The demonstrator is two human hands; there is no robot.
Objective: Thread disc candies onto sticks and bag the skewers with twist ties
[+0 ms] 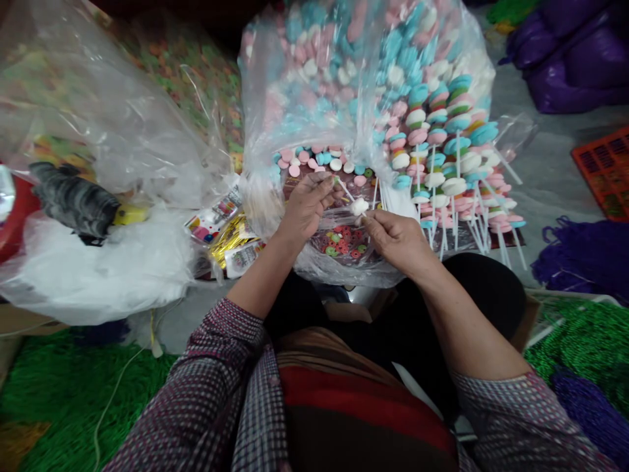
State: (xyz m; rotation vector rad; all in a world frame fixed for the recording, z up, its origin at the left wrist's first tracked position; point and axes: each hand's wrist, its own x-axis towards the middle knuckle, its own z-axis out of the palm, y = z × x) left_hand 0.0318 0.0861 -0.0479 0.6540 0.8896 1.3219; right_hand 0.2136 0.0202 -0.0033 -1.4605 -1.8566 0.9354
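A thin white stick (346, 189) slants between my two hands, with a white candy piece (359, 207) threaded low on it. My right hand (398, 239) pinches the stick's lower end, just below that white piece. At the upper end, my left hand (312, 203) has its thumb and fingertips closed on a small green piece (336, 180); its exact kind is too small to make out. Beneath my hands, red and green candy rings (344, 241) lie in clear plastic. Pink, blue and white candy discs (314, 160) are scattered just beyond my fingers.
A large clear bag (304, 78) of pastel candies stands ahead. Finished-looking candy skewers (452, 157) are piled at the right. Left are a white plastic bag (103, 262), a black-and-grey wrapped object (73, 196) and gold ties (233, 239). An orange crate (604, 174) sits far right.
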